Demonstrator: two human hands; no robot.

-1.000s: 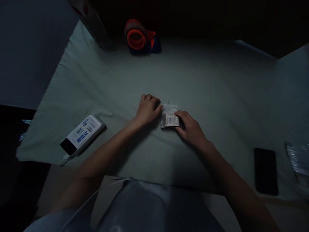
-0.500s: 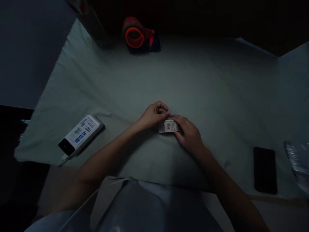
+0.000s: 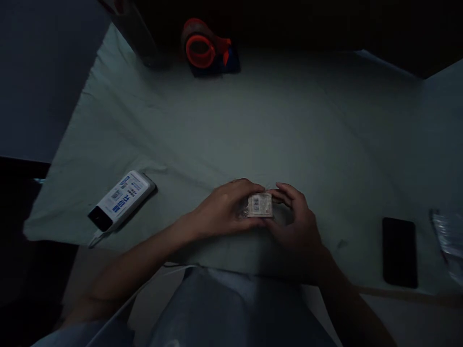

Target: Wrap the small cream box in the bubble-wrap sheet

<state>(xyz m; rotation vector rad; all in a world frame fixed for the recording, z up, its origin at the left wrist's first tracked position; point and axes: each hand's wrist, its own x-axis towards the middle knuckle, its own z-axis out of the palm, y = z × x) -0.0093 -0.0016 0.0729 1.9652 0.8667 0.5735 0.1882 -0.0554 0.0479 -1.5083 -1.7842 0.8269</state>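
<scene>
In dim light, we hold a small box (image 3: 260, 205) in clear wrapping between our hands, low over the cloth-covered table (image 3: 296, 130) and near its front edge. Our left grip (image 3: 226, 207) is closed on the box, thumb along its lower edge and fingers along the upper, with loose wrapping bunched beside the palm. Our right grip (image 3: 298, 221) curves around the box's right end in a wide arc, fingers and thumb at its corners; whether it bears any of the hold, we cannot tell. Clockwise from the box, a silvery packet (image 3: 448, 236) lies just past three o'clock and a black phone (image 3: 400, 253) nearer four. A white device (image 3: 125, 197), printed in blue and trailing a cable (image 3: 96, 237), rests at nine; a red-orange tape dispenser (image 3: 206, 52) sits between eleven and twelve.
</scene>
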